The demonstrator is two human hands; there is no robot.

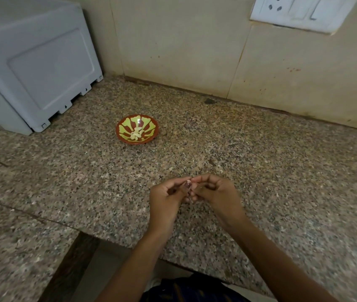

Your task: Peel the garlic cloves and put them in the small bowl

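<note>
1. Both hands meet above the near part of the counter, fingertips together on one small garlic clove [188, 183]; only a pale pinkish sliver of it shows between them.
2. The left hand [169, 197] has thumb and curled fingers pinched on the clove from its side, and the right hand [214, 195] curls in from the other side, its fingertips on the same clove (which fingers are actually working the skin I cannot make out, as the knuckles hide it).
3. My guess is the skin is being picked off; the clove is not yet in the bowl.
4. The small bowl [149, 136], red-brown with yellow-green patches, sits well apart from the hands, further back and to the left, with a little heap of peeled cloves [136, 134] lying in its bottom.
5. Around all this: the speckled granite counter [282, 171], a white appliance [33, 62] at the back left, a switch plate [299, 9] on the wall.
6. What could go wrong: the clove is tiny and likely slippery once bare, so a hard pinch might shoot it onto the counter or off the near edge (the hands hover close to it).
7. Bits of skin clinging to fingers could also ride along into the bowl.
</note>
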